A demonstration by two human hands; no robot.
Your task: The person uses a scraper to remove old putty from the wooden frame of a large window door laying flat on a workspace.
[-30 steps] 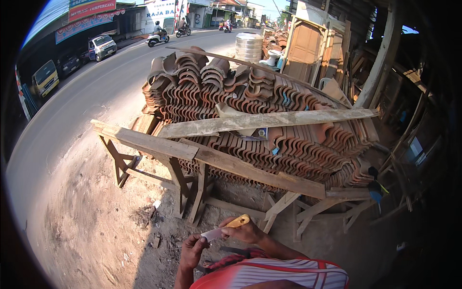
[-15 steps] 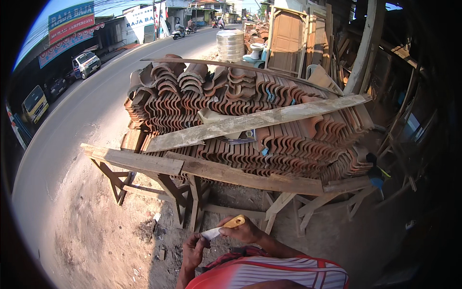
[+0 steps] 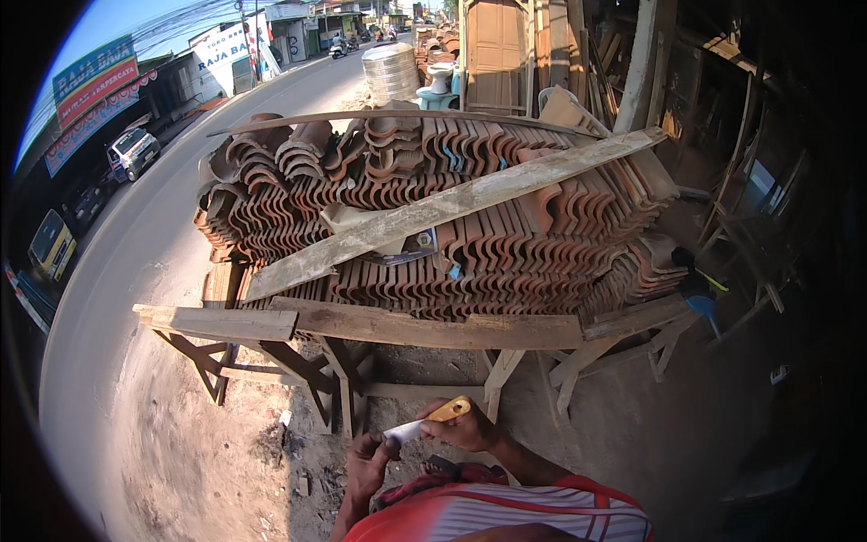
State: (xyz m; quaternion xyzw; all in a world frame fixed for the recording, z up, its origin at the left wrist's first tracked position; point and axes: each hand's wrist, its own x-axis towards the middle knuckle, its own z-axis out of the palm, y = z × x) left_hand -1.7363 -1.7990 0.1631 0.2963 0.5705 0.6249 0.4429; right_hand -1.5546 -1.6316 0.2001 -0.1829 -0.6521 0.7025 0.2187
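Note:
A putty knife point(image 3: 450, 409) with a yellowish handle, a hole at the handle's end and a pale flat blade is held between my two hands, low in front of my body. My right hand point(image 3: 470, 431) is closed around it where handle and blade meet. The fingers of my left hand point(image 3: 367, 461) pinch the blade's far end, so the very tip is hidden. Both hands are above the dirt ground, on the near side of a wooden trestle bench point(image 3: 433, 325).
Behind the bench rise stacked clay roof tiles point(image 3: 533, 262) with a long plank point(image 3: 452, 206) lying slantwise across them. A blue-handled tool point(image 3: 704, 312) hangs at the bench's right end. A road point(image 3: 153, 230) with vehicles runs along the left. Wooden doors point(image 3: 497, 54) stand at the back.
My view has swung a little to the right, so the tiles and road sit further left. Both hands keep their hold on the putty knife, which has barely shifted.

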